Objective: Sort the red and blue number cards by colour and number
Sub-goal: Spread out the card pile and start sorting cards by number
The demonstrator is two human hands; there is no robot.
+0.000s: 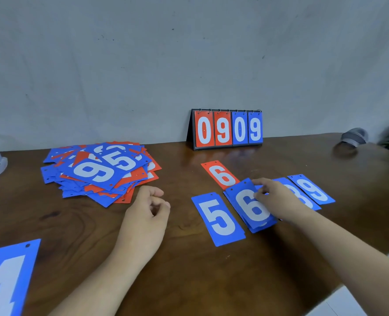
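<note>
while a blue 4 card (6,277) lies closest, at the near left corner of the wooden table (189,270), the left hand (145,215) hovers or rests just beyond it, fingers loosely curled around nothing. to its right a blue 5 card (218,218) lies flat, and just beside that a blue 6 card (250,206) tops a small stack of blue cards. the right hand (278,201) pinches this card's far right edge (whether the card is lifted or lying flat is hard to tell). behind that hand a blue 8 card (291,187) shows only partly, with a blue 9 card (312,189) next to it. a red 6 card (221,175) lies just beyond the blue 6, its near end tucked under it. farther left spreads a loose pile of red and blue cards (97,172), and against the wall stands a flip scoreboard (227,130) reading 0909.
</note>
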